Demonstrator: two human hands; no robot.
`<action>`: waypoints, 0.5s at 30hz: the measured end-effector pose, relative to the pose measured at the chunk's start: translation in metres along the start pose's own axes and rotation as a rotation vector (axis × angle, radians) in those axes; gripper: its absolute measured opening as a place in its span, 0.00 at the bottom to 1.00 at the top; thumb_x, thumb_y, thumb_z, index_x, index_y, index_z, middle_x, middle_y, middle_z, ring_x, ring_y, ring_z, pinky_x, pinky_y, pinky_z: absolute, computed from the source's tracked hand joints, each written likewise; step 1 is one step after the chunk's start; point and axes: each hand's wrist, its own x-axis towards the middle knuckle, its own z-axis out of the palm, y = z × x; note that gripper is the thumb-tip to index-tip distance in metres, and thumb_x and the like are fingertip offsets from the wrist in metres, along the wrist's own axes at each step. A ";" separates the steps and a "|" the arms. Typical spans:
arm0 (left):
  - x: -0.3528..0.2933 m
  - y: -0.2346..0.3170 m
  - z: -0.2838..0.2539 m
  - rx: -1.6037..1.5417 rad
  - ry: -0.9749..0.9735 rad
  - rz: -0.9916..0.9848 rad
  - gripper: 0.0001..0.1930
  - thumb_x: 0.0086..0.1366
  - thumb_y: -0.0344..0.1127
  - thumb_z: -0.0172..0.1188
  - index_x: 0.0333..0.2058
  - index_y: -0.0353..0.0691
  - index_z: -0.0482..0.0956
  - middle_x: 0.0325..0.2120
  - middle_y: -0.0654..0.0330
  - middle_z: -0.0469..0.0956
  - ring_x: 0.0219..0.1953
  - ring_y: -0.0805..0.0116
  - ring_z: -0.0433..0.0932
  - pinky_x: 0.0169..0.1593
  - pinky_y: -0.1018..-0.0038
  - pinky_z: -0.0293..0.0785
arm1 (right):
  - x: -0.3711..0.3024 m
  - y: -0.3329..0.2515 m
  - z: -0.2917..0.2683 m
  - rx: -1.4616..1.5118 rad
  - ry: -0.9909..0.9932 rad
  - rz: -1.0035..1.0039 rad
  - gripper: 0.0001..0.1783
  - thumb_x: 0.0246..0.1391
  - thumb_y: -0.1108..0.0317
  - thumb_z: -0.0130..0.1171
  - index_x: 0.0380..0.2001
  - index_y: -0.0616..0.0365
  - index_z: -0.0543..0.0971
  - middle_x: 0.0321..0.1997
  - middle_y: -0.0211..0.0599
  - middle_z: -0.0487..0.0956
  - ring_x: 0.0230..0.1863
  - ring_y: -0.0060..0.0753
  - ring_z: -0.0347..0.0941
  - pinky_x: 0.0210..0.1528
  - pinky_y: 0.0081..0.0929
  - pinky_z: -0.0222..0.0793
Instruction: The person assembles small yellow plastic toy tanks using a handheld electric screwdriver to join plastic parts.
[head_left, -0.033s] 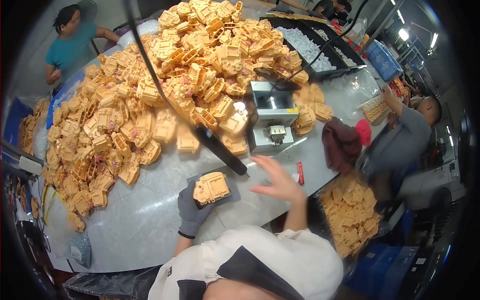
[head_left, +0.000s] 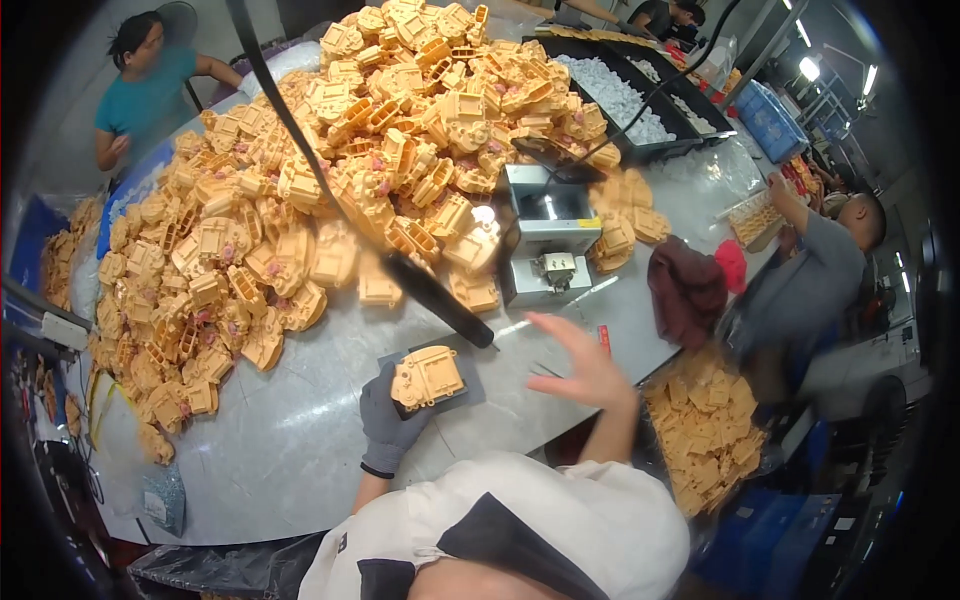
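Note:
My left hand (head_left: 388, 425), in a grey glove, is closed around the near left side of an orange plastic housing (head_left: 428, 378). The housing sits on a dark flat block (head_left: 472, 388) on the table, its ribbed face up. To the right, my bare right hand (head_left: 592, 378) is raised over the tabletop with its thumb and fingers apart, holding nothing. Just beyond the housing, a black power screwdriver (head_left: 440, 300) hangs on its cord, tip slanting toward the gap between my hands. A grey metal screw feeder (head_left: 548, 270) stands past it.
A big heap of orange housings (head_left: 400, 130) fills the far and left table (head_left: 300, 440). A small red object (head_left: 604, 340) and a dark red cloth (head_left: 685, 290) lie right. Below the table's right edge is a box of housings (head_left: 705, 430). Co-workers (head_left: 150, 90) sit around.
My right hand has shifted slightly right and toward me, now partly covering the small red object. My left hand keeps its hold on the housing.

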 end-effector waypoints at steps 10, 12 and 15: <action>0.003 0.004 -0.002 0.006 -0.054 -0.056 0.44 0.34 0.39 0.72 0.55 0.38 0.65 0.42 0.53 0.74 0.44 0.52 0.71 0.48 0.62 0.66 | -0.112 -0.089 -0.142 0.635 -0.050 -0.954 0.31 0.42 0.58 0.69 0.49 0.59 0.73 0.39 0.46 0.80 0.40 0.43 0.78 0.44 0.31 0.72; 0.005 0.005 -0.001 0.005 -0.046 -0.043 0.44 0.34 0.38 0.71 0.54 0.38 0.65 0.42 0.53 0.74 0.44 0.52 0.71 0.48 0.62 0.66 | -0.117 -0.098 -0.144 0.560 -0.009 -0.993 0.35 0.37 0.58 0.72 0.50 0.59 0.72 0.33 0.41 0.82 0.33 0.38 0.81 0.39 0.29 0.75; 0.005 0.008 -0.003 -0.002 -0.038 -0.059 0.43 0.34 0.39 0.72 0.54 0.38 0.65 0.41 0.54 0.74 0.43 0.53 0.71 0.48 0.62 0.66 | -0.117 -0.108 -0.138 0.548 0.053 -1.038 0.26 0.41 0.58 0.70 0.44 0.57 0.76 0.30 0.38 0.83 0.31 0.33 0.81 0.37 0.24 0.75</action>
